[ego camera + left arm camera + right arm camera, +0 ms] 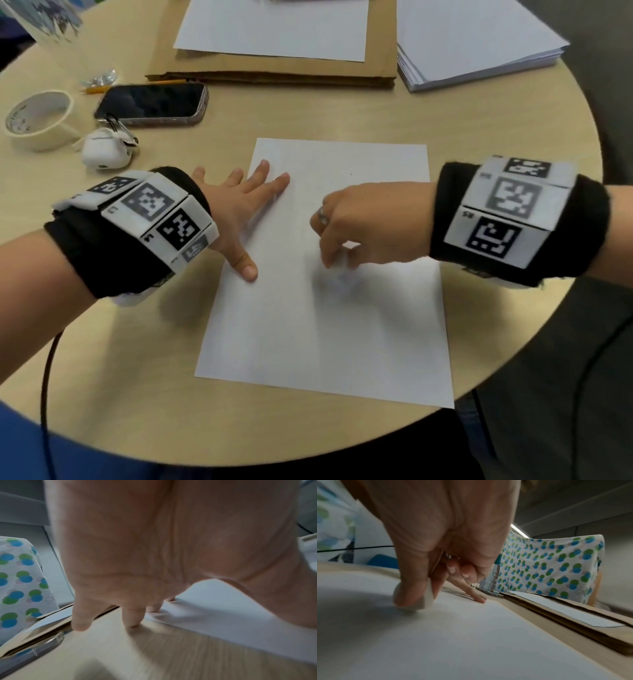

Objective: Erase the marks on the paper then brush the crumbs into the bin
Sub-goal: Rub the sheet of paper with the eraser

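Observation:
A white sheet of paper (329, 274) lies on the round wooden table (137, 342) in front of me. My left hand (239, 212) lies flat with spread fingers on the sheet's left edge, holding it down. My right hand (346, 236) pinches a white eraser (426, 599) between thumb and fingers and presses it on the middle of the paper (436, 635). The eraser (339, 265) looks blurred in the head view. One tiny dark speck (350, 174) shows near the sheet's top. In the left wrist view, my left hand's fingertips (132, 623) touch table and paper (223, 615).
A phone (152, 102), a roll of tape (37, 120) and a small white case (104, 152) sit at the left back. A brown cardboard folder (274, 73) with a sheet on it and a paper stack (479, 44) lie behind. No bin is in view.

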Demonstrator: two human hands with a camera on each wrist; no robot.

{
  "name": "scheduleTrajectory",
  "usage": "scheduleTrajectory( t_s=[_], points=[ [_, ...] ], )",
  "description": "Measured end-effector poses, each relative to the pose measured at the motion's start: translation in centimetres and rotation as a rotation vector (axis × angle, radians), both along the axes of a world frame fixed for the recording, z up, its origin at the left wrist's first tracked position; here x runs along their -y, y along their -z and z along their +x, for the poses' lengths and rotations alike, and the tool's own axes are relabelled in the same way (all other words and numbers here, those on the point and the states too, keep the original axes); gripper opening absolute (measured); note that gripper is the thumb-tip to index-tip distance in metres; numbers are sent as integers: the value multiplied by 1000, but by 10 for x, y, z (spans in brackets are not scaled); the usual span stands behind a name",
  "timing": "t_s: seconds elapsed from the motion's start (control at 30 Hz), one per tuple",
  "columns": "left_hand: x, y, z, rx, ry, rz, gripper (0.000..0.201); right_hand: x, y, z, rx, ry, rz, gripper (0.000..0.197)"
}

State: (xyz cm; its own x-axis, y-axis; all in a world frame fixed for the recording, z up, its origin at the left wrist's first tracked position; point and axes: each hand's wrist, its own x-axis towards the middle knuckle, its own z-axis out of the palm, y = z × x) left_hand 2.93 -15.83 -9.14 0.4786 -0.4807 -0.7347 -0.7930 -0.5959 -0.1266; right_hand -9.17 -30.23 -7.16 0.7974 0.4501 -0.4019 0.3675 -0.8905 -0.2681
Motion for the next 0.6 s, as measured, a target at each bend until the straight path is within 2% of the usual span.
scheduleTrajectory(
  t_s=[0.13, 0.33, 0.5, 0.6],
  points=[
    [-2, 0, 1, -11, -10, -13, 145, 11, -7, -13, -165, -13, -121, 24],
    [0, 0, 0, 4, -6, -7, 145, -1, 0, -2, 46, 24, -42, 28],
    [-2, -1, 0, 2, -9, -23, 145, 8, -6, -21, -140, -27, -179, 21],
    [1, -1, -1, 16, -3, -14, 144, 0, -8, -10, -72, 23, -82, 23]
  ],
)
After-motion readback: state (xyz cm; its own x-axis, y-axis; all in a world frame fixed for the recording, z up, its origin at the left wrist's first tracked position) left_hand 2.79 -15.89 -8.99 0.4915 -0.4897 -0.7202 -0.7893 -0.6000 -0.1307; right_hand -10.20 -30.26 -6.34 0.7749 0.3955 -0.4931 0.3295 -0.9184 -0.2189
